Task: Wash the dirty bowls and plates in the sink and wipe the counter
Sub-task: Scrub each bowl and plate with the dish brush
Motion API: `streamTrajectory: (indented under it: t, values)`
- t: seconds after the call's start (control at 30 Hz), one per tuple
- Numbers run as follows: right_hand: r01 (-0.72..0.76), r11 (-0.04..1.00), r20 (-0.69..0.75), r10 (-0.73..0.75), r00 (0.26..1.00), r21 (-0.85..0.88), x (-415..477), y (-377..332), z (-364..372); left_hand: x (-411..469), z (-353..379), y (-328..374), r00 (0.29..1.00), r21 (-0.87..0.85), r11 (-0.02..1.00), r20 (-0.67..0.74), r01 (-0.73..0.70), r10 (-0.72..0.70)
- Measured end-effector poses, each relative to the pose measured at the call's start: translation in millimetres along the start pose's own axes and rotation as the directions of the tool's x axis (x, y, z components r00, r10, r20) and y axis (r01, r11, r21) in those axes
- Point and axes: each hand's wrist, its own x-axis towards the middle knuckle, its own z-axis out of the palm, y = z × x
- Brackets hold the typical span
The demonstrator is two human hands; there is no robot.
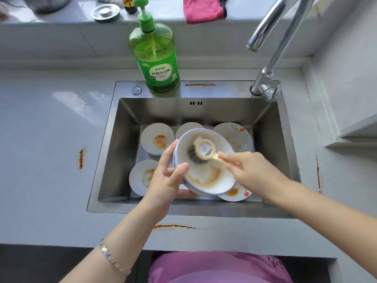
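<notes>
My left hand (167,176) grips the rim of a white bowl (208,180) with a blue edge, tilted above the steel sink (114,152); orange sauce streaks its inside. My right hand (251,172) pinches the handle of a cream dish brush (204,149), whose dark bristles press into the bowl's upper inside. Under and around the bowl lie several dirty dishes: a small white dish (157,138), another (140,177) at the front left, a flowered plate (236,135) at the back right, and a plate (234,194) partly hidden below the bowl.
A green dish soap bottle (157,58) stands on the sink's back ledge, with the tap (267,58) at the right, not running. Orange smears mark the grey counter at the left (81,159), front (173,226) and right (317,172). On the windowsill lies a pink cloth (204,10).
</notes>
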Motion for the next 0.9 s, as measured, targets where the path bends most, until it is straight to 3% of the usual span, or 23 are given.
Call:
streamTrajectory:
  t: [0.07,0.17,0.3,0.43,0.6,0.7,0.77,0.9]
  values:
    - [-0.007,0.995,0.042,0.011,0.999,-0.096,-6.9,-1.4,3.2,4.1,-5.2,4.8,0.999,-0.004,1.0,-0.045,-0.021,0.021]
    - [0.024,0.999,0.216,-0.028,0.976,0.023,-14.2,-10.3,11.1,7.1,-9.3,7.5,0.998,0.037,0.999,-0.06,-0.028,0.03]
    - [-0.044,0.999,0.03,0.044,0.999,-0.003,7.9,-1.2,-0.9,1.8,-10.3,4.1,1.0,0.059,0.998,-0.008,-0.007,0.007]
    - [-0.005,1.0,0.24,0.004,0.971,0.002,-9.1,-8.2,17.5,4.4,-18.1,5.3,0.999,0.088,0.995,-0.033,-0.038,0.041]
    - [-0.039,0.988,0.199,0.069,0.978,-0.149,7.0,2.2,2.1,5.2,-28.6,10.9,0.994,0.179,0.978,0.006,-0.106,0.106]
    - [-0.049,0.998,0.409,0.063,0.91,-0.046,7.2,-6.2,7.7,8.3,-29.9,11.8,0.994,0.241,0.965,0.012,-0.106,0.107]
    - [-0.105,0.994,0.47,0.093,0.878,-0.002,10.0,-5.4,1.3,8.5,-32.7,11.8,0.993,0.274,0.955,0.056,-0.112,0.1]
    - [-0.069,0.957,0.331,0.165,0.929,-0.283,19.3,12.6,-11.7,8.2,-34.8,11.9,0.989,0.334,0.932,0.099,-0.139,0.111]
